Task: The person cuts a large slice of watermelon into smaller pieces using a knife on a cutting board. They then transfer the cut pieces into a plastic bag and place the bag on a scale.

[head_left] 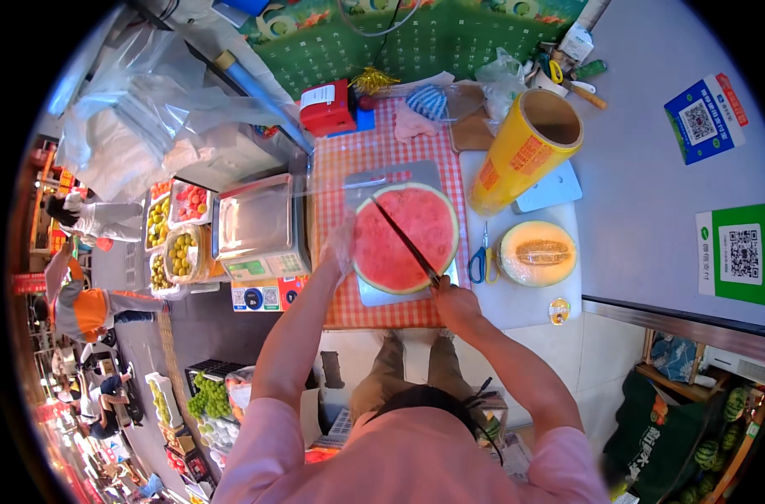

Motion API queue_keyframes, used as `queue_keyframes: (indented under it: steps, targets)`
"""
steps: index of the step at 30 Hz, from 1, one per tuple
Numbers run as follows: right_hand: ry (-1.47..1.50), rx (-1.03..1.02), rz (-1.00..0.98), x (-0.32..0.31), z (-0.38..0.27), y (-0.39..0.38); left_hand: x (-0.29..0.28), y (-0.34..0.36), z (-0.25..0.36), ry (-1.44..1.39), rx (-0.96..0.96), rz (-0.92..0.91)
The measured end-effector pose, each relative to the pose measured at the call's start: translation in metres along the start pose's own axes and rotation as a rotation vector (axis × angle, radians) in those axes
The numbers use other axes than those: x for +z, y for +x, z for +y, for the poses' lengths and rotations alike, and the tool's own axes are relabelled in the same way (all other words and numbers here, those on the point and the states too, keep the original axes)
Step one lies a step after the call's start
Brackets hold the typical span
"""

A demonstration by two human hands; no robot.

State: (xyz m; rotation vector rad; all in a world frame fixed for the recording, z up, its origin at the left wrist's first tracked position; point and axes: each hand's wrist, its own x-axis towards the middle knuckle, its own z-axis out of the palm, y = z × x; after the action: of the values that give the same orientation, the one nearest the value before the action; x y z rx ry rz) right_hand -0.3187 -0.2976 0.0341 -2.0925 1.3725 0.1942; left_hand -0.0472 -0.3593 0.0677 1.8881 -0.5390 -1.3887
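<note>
A cut watermelon half [395, 260] lies with its red flesh facing up on a metallic board [382, 294]. My left hand [340, 242], in a clear plastic glove, holds the rind at its left side; the fingertips are hard to make out. In my right hand [456, 306] is the handle of a long dark knife [403, 238], closed in my fingers at the melon's lower right edge. The blade lies slantwise across the red face toward the upper left. How deep it sits cannot be told. Clear film [357, 181] stretches near the melon's upper left.
On the white board [525, 311] at right are a wrapped cantaloupe half [539, 254], blue-handled scissors [483, 265], a tape roll [560, 312] and a tall yellow film roll [525, 151]. A scale [256, 223] stands left, fruit boxes [181, 252] beyond it. A red device [327, 107] sits behind.
</note>
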Motion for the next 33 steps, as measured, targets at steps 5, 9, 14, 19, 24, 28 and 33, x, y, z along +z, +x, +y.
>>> queue_keyframes:
  steps: [5, 9, 14, 19, 24, 28, 33]
  targets:
    - [0.1, 0.048, -0.021, -0.015, 0.004, -0.011, -0.015, 0.051, -0.047, -0.012, 0.029, -0.049]
    - [0.124, 0.038, 0.094, -0.019, 0.01, -0.017, -0.026, 0.045, -0.062, -0.509, 0.09, -0.231]
    - [0.104, -0.003, 0.193, -0.031, 0.012, -0.024, -0.065, 0.006, -0.077, -0.239, 0.071, 0.068]
    - [0.15, -0.023, 0.222, -0.033, 0.01, -0.031, -0.01, -0.138, -0.095, 0.376, 0.243, 0.336]
    - [0.091, -0.122, 0.216, -0.046, -0.01, -0.045, 0.048, -0.114, -0.159, -0.246, 0.373, 0.307]
    - [-0.011, -0.233, 0.158, -0.062, -0.02, -0.056, 0.02, -0.118, -0.132, -0.525, 0.235, 0.169]
    - [-0.186, -0.351, 0.128, -0.062, -0.041, -0.057, -0.028, -0.103, -0.144, -0.623, 0.23, -0.039]
